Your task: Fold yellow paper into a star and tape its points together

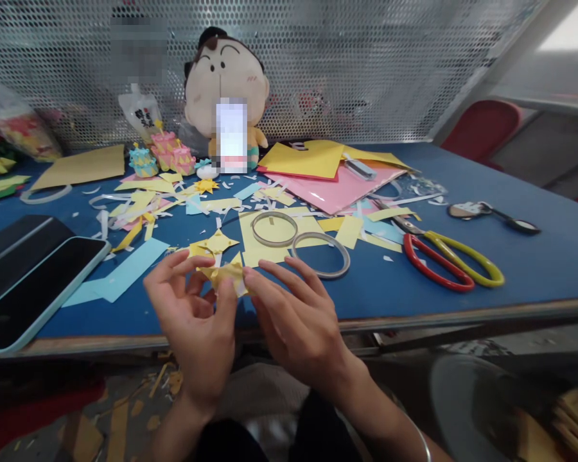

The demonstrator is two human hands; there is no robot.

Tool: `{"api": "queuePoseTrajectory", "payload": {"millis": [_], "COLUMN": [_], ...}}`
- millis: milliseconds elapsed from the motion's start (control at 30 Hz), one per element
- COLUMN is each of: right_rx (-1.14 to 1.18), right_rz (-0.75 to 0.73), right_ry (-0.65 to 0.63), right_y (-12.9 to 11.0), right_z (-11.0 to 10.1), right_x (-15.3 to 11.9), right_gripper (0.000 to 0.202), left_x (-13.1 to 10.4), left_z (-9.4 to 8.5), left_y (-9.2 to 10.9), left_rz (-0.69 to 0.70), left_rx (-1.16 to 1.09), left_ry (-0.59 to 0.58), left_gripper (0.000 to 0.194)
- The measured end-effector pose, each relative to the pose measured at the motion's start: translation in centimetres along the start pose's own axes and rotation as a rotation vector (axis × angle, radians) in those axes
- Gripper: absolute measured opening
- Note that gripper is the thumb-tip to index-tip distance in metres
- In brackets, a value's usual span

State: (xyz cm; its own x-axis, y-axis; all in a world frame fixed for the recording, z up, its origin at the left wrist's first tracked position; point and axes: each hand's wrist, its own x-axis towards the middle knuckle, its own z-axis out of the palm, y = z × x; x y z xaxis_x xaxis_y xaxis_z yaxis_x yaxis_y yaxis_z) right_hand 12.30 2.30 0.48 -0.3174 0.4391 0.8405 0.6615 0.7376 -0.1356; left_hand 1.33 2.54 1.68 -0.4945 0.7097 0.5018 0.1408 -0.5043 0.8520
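Note:
Between my two hands is a small folded yellow paper piece [228, 274] with pointed corners, held above the table's front edge. My left hand [192, 314] pinches it from the left with thumb and fingers. From the right, the fingertips of my right hand [293, 314] close on its edge. Just behind it lies a yellow paper star [220, 242] on the table. Two rolls of tape, one ring [274, 242] on a pale yellow sheet and another ring [343, 271] in front of it, lie to the right. My fingers hide part of the folded piece.
Scissors [443, 256] with red and yellow handles lie at right. A phone [43, 289] and blue paper strips [137, 269] are at left. Paper scraps cover the middle. Behind stand a plush doll [226, 77], small paper cakes [166, 151] and coloured sheets [332, 189].

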Motion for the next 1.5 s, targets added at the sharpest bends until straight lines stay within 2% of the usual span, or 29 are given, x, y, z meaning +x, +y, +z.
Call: {"api": "queuePoseTrajectory", "payload": {"millis": [100,167,267,367,500,633,867,1033,1133,1200,1300,1400,1500], "right_rx": [0.020,0.084,0.264,0.489,0.722,0.807,0.712,0.392,0.374,0.471,0.608,0.756,0.873], "right_rz": [0.023,0.079,0.243,0.384,0.467,0.516,0.455,0.160,0.105,0.180,0.397,0.585,0.670], "right_ry": [0.002,0.027,0.063,0.020,-0.037,-0.050,-0.023,-0.047,-0.037,0.010,0.081,0.035,-0.011], "right_y": [0.2,0.3,0.4,0.5,0.6,0.7,0.4,0.5,0.6,0.5,0.5,0.6,0.7], "right_z": [-0.2,-0.3,-0.7,-1.0,-1.2,-1.2,-1.5,-1.4,-1.4,-1.4,-1.2,-0.9,-0.6], "right_x": [0.1,0.2,0.3,0.5,0.5,0.5,0.3,0.4,0.4,0.3,0.3,0.4,0.5], "right_gripper": [0.027,0.027,0.025,0.029,0.031,0.030,0.029,0.028,0.028,0.028,0.028,0.027,0.026], "left_x": [0.5,0.7,0.6,0.2,-0.1,-0.2,0.2,0.3,0.5,0.6,0.5,0.2,0.2], "left_z": [-0.4,-0.6,-0.9,-1.0,-1.1,-1.3,-1.5,-1.5,-1.5,-1.5,-1.6,-1.7,-1.7], "left_y": [0.1,0.2,0.4,0.5,0.7,0.9,0.9,0.7,0.7,0.7,0.7,0.7,0.8], "left_rz": [0.054,0.042,-0.014,-0.055,-0.138,-0.200,-0.271,-0.259,-0.254,-0.243,-0.246,-0.264,-0.245], "left_rx": [0.055,0.073,0.092,0.037,-0.058,-0.082,-0.102,-0.105,-0.096,-0.086,-0.059,-0.018,0.005], "left_ry": [0.011,-0.010,-0.090,-0.212,-0.341,-0.371,-0.376,-0.322,-0.285,-0.280,-0.331,-0.419,-0.449], "left_gripper": [0.048,0.049,0.054,0.058,0.060,0.060,0.057,0.056,0.057,0.058,0.058,0.057,0.057]}}
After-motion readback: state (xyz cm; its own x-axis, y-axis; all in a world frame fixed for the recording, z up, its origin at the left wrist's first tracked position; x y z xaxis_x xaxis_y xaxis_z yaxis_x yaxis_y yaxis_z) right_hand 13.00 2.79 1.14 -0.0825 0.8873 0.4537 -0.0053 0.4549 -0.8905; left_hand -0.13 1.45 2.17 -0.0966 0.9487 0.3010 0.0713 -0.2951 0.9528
